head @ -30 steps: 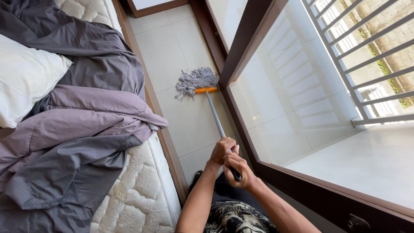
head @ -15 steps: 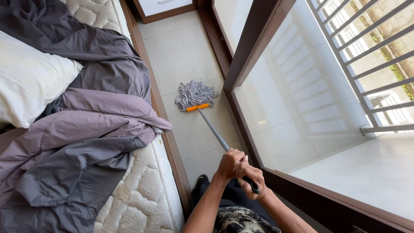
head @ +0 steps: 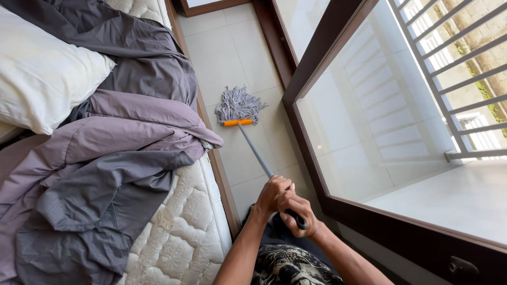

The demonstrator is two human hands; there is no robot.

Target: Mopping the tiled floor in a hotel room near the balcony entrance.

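Observation:
A mop with a grey string head point(head: 238, 105), an orange clamp and a grey metal handle point(head: 254, 150) rests on the pale tiled floor point(head: 227, 47) between the bed and the window. My left hand point(head: 272, 193) grips the handle higher up the shaft. Just below it, my right hand point(head: 297, 210) is wrapped around the black end of the handle. Both hands sit close together, touching, above my dark patterned clothing at the bottom of the view.
A bed with a quilted mattress point(head: 185, 237), a rumpled purple-grey duvet point(head: 100, 174) and a white pillow point(head: 42, 79) fills the left. A dark wooden window frame point(head: 327, 68) with glass and outside bars runs along the right. The floor strip is narrow.
The mop head has slid back along the floor toward me, and my hands have drawn the handle in. The view has shifted slightly.

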